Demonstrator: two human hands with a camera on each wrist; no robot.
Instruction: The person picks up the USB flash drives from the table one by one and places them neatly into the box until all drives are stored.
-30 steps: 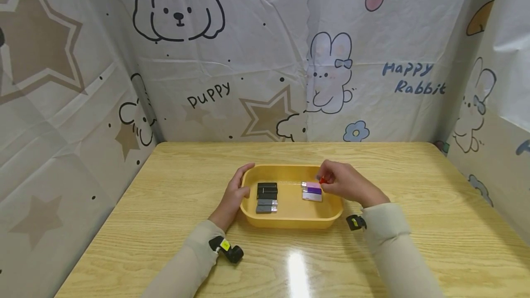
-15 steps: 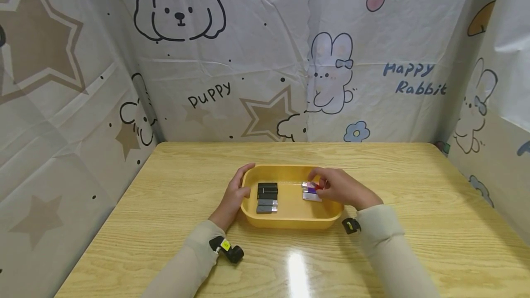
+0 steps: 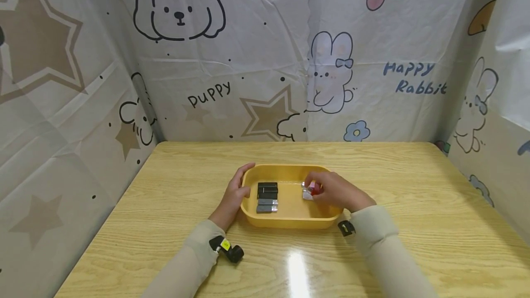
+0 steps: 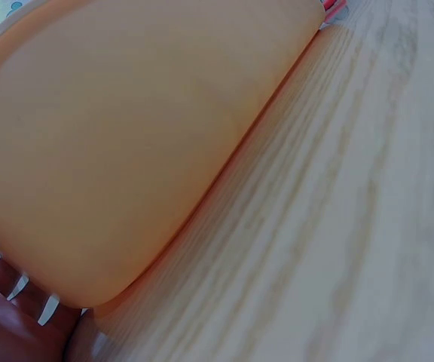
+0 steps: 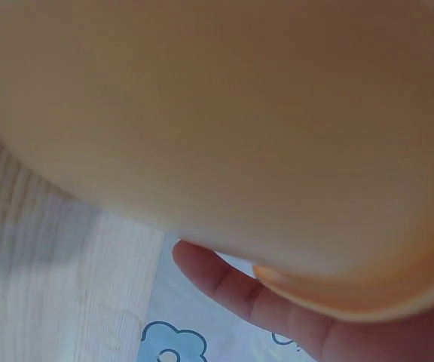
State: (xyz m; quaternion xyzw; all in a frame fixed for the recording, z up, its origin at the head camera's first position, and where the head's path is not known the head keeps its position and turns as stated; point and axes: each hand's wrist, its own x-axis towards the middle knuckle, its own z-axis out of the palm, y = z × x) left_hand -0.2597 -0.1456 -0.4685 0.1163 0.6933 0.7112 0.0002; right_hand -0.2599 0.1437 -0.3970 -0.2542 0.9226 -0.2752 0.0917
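Note:
A yellow plastic tub (image 3: 290, 223) stands on the table. My left hand (image 3: 230, 199) grips its left end, thumb over the rim and fingers along the outside. Over the tub's right side, my right hand (image 3: 339, 191) pinches a small red USB stick (image 3: 316, 188), low above a row of USB sticks. Of that row, a white USB stick (image 3: 307, 195) shows at the near end; the hand covers most of the others. At the tub's left side lie black USB sticks (image 3: 267, 191) and, nearer, grey USB sticks (image 3: 265, 209) with metal plugs, lined up.
The tub's walls rise around both rows; its wall fills most of the left wrist view (image 4: 126, 151) and right wrist view (image 5: 224, 128). Wood-grain tabletop (image 3: 186, 174) surrounds it. A printed cloth (image 3: 207, 68) hangs behind and at both sides.
My right hand has moved left and slightly nearer with the red USB stick, from the tub's far right down over the right-hand row. My left hand has stayed on the rim.

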